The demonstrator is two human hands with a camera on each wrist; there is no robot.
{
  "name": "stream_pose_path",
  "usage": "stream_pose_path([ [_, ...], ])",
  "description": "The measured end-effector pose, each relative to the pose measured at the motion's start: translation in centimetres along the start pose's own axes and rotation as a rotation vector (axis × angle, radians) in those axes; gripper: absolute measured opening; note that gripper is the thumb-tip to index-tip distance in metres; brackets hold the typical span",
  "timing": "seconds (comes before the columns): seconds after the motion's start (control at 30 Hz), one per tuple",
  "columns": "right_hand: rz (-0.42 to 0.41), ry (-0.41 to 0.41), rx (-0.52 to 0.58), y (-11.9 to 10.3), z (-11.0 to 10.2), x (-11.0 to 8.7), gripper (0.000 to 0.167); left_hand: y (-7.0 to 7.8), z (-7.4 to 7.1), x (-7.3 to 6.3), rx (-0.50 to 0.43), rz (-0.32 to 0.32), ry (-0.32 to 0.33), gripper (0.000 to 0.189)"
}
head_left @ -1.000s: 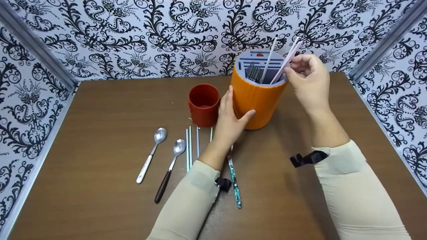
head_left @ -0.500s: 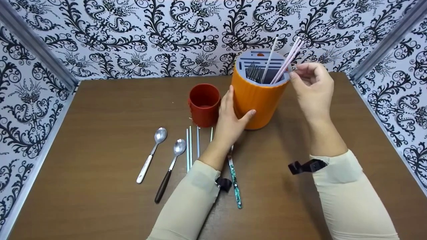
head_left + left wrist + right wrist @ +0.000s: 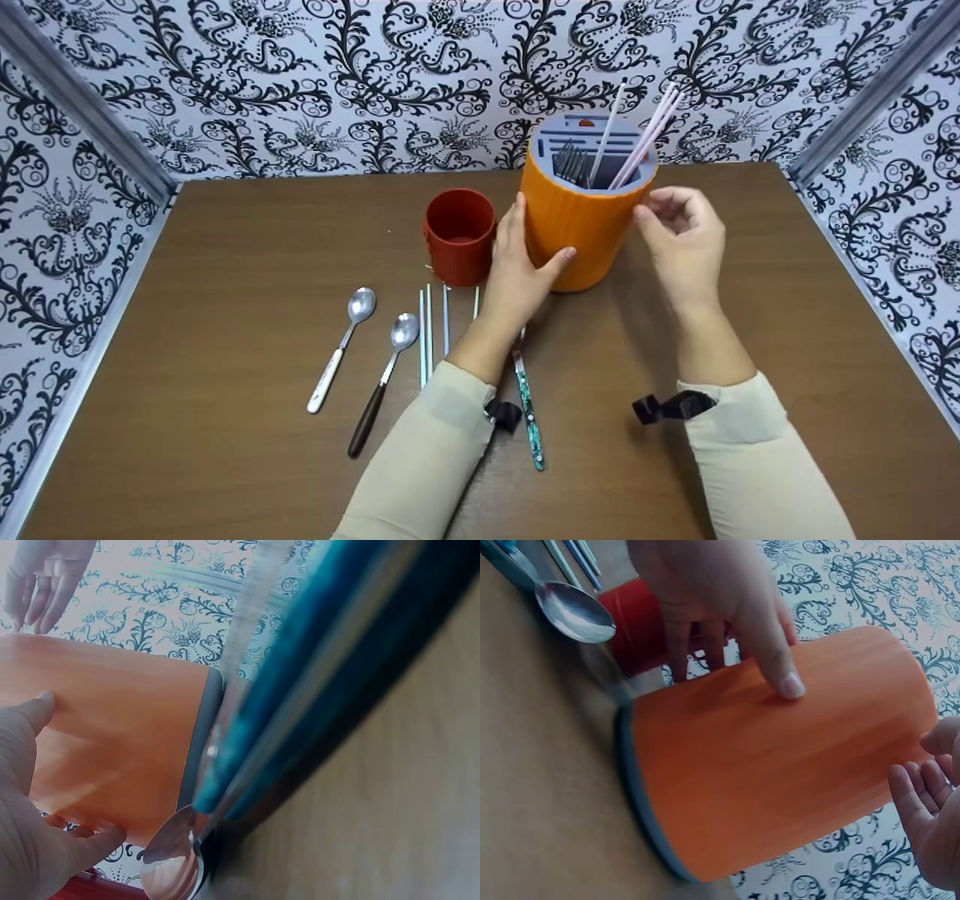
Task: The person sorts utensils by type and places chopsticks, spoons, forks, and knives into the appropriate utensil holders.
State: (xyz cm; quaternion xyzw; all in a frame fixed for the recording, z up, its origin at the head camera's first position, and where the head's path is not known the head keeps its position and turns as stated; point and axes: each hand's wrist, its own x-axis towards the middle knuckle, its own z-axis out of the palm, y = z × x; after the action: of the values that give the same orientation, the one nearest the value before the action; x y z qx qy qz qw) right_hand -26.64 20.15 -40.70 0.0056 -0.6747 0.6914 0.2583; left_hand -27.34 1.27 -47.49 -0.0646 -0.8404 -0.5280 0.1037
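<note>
An orange cylindrical utensil holder [image 3: 577, 236] with a grey slotted top stands upright on the table. Several forks [image 3: 570, 163], a thin white stick [image 3: 608, 127] and pink chopsticks [image 3: 651, 135] poke out of its front compartment. My left hand [image 3: 517, 281] grips the holder's left side, its thumb across the front, as the right wrist view also shows. My right hand [image 3: 686, 244] is beside the holder's upper right side with loosely bent fingers and nothing in them. Whether its fingertips touch the wall I cannot tell.
A red cup [image 3: 461, 262] stands just left of the holder. Nearby lie a white-handled spoon [image 3: 335, 360], a dark-handled spoon [image 3: 373, 401] and several pale chopsticks [image 3: 425, 330]. The green-handled spoon [image 3: 529, 420] is partly behind my left forearm. A patterned wall [image 3: 300, 90] rises behind.
My right hand has let go of the pink chopsticks, which now lean in the holder. It has moved down along the holder's right side. The left hand has stayed in place.
</note>
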Motion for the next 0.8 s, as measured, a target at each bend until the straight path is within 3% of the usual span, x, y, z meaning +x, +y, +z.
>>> stream_pose_path([
  [0.37,0.055,-0.026,0.045,2.7,0.0,-1.8,0.015,0.0,0.1,-0.1,-0.011,-0.003,-0.001,0.1],
  [0.8,0.031,-0.025,0.104,4.2,-1.0,-1.0,0.008,0.2,-0.2,0.0,0.002,-0.024,-0.016,0.1],
])
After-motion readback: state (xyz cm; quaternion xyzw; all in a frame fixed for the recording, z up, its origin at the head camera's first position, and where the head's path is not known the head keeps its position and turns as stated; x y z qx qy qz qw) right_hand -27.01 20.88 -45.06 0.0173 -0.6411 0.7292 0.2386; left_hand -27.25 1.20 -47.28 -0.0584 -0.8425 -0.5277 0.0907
